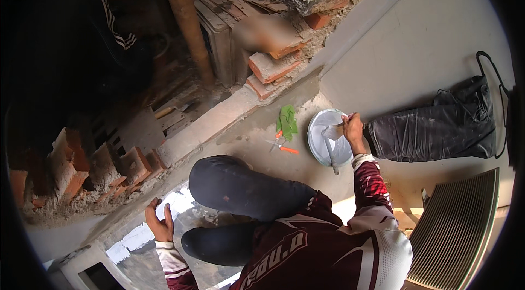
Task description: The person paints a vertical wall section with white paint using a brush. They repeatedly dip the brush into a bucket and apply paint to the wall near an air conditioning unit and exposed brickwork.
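Observation:
My right hand [354, 132] is closed at the right rim of a white bucket [310, 139], pinching a flat pale blade-like tool [332, 132]. The tool's exact kind is hard to make out against the white contents. A grey stick [330, 154] leans in the bucket, its end over the near rim. My left hand [159, 223] is held up with fingers apart and nothing in it. Near it, white patches [136, 237] coat a grey surface beside my bent knees.
A green cloth [286, 120] and orange-handled tool [288, 149] lie left of the bucket. Broken brickwork [268, 68] edges the wall opening. Black trousers [432, 126] hang at right, above a ribbed panel [454, 230]. Beyond the opening, a person's striped sleeve [117, 30] shows in shadow.

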